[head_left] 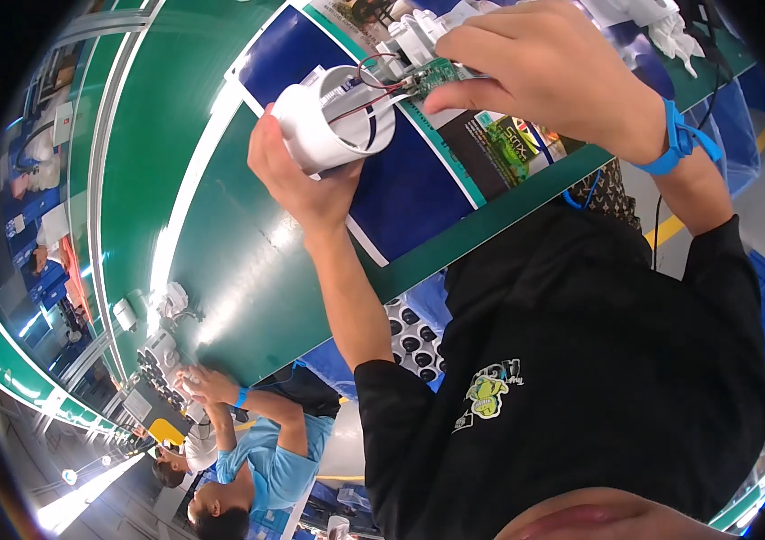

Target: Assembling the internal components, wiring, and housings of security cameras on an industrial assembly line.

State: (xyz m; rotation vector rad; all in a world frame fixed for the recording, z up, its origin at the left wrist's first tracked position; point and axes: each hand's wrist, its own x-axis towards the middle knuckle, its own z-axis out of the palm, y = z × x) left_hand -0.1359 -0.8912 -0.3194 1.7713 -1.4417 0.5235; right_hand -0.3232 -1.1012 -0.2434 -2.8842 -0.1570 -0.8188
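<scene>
An electronics assembly line in a factory: a long green desk runs toward 8 o'clock, where a co-worker sits; white plastic housings pile at 1 o'clock; anti-static wrist strap worn.

The left hand reaches up from the lower middle on a bare forearm, its black sleeve ending at the elbow. Its palm faces inward and the fingers curl into a closed grip, the thumb lying along the near side. The right hand comes in from the right, back of the hand upward, wrist bent, fingers bunched and pointing left in a pinching grip. Both hands sit just beside each other.
</scene>
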